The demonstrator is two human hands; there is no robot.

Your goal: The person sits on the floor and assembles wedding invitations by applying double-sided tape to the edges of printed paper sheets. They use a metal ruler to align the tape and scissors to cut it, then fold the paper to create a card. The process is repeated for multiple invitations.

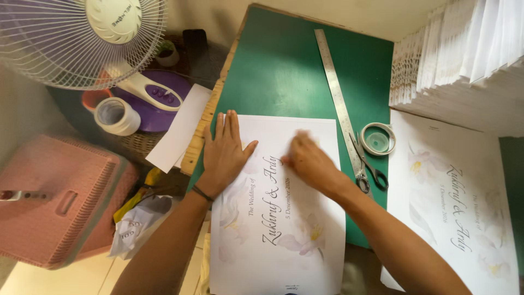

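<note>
Both hands' fingers, left [225, 154] flat, right [308, 161] blurred, press the white floral printed sheet [278, 218].

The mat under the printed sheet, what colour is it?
Green; the mat shows best in the head view.

2 bare forearms in view, no sleeves visible up to the frame edge. Left hand [224, 155]: thin dark band round the wrist, no rings seen, nails short. Right hand [308, 161]: motion-blurred, no band or jewellery that can be made out. No gloves.
</note>
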